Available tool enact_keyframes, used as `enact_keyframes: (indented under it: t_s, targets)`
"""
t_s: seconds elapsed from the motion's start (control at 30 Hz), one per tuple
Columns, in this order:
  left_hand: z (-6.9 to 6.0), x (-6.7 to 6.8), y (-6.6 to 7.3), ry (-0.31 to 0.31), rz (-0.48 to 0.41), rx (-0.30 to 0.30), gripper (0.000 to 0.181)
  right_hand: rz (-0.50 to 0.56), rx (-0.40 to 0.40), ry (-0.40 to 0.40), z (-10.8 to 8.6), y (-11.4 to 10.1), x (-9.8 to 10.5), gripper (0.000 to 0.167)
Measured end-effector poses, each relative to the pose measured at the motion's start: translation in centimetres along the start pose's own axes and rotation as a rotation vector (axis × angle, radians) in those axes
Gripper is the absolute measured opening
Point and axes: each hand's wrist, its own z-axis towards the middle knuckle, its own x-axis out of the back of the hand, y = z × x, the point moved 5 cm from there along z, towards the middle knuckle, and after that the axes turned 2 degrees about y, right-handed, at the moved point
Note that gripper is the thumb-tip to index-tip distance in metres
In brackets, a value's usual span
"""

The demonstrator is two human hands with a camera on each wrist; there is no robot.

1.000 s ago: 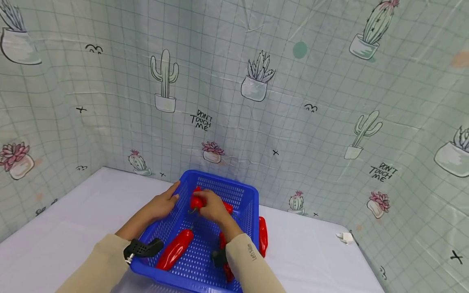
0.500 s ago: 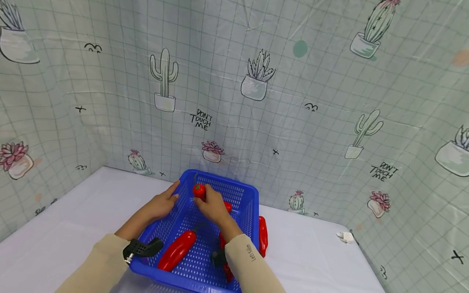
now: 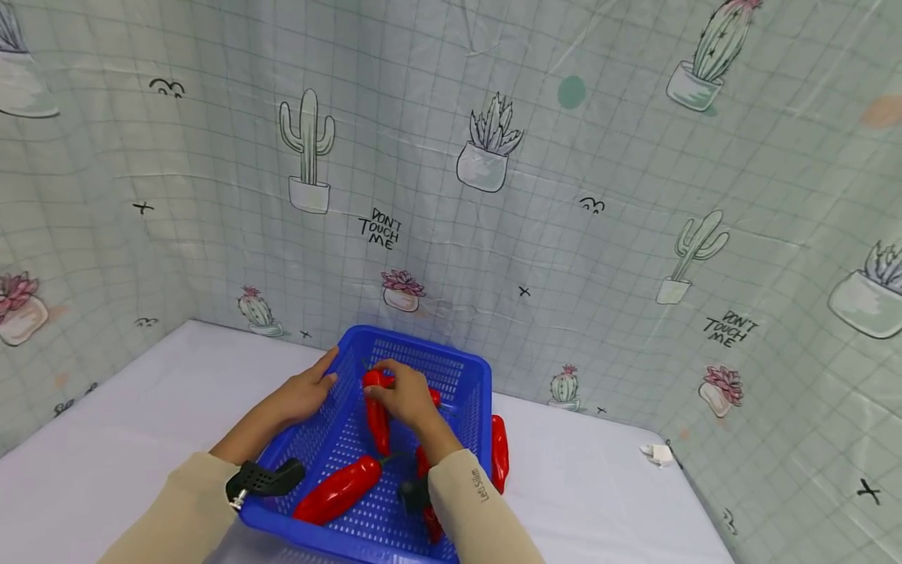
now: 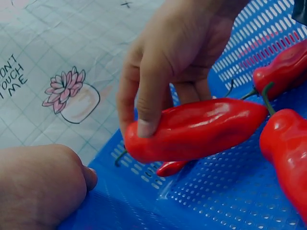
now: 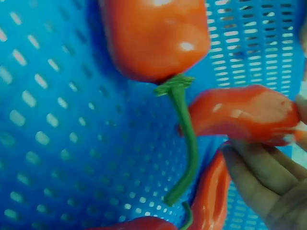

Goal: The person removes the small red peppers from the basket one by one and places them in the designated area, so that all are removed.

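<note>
My right hand (image 3: 411, 399) grips a long red pepper (image 3: 377, 423) near its stem end, inside a blue basket (image 3: 486, 384). In the left wrist view that pepper (image 4: 196, 129) hangs over the perforated floor, its thumb-side end gripped. My left hand (image 3: 301, 397) holds the basket's left rim, thumb over the edge; its other fingers are mostly hidden. A bigger red pepper (image 3: 340, 492) lies at the basket's near left, its stem towards the held one. More red peppers (image 3: 432, 521) lie along the right side, partly behind my right forearm.
Outside the basket, a red pepper (image 3: 499, 454) lies against its right wall. A small white object (image 3: 660, 454) sits near the right edge of the white table (image 3: 578, 486). A cactus-print curtain (image 3: 423, 157) rises behind the table.
The pepper in my right hand has turned from end-on to hanging lengthwise towards me. The near-left pepper has shifted slightly. My left hand stays on the rim.
</note>
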Motion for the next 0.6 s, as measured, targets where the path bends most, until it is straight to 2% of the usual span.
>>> enact_keyframes:
  t_s: [0.13,0.23,0.37,0.6]
  targets:
    - [0.1,0.02,0.03,-0.001,0.005,-0.002,0.058,0.047,-0.083,-0.08,-0.08,0.4,-0.2,0.047]
    - [0.14,-0.1,0.08,-0.009,-0.003,-0.005,0.059,0.072,-0.121,-0.098,-0.23,0.67,-0.24,0.053]
    - [0.13,-0.21,0.0,-0.013,-0.006,-0.004,0.059,0.076,-0.129,-0.083,-0.25,0.71,-0.21,0.053]
    - [0.17,-0.11,-0.06,-0.015,-0.003,0.0,0.059,0.097,-0.149,-0.1,-0.19,0.56,-0.23,0.054]
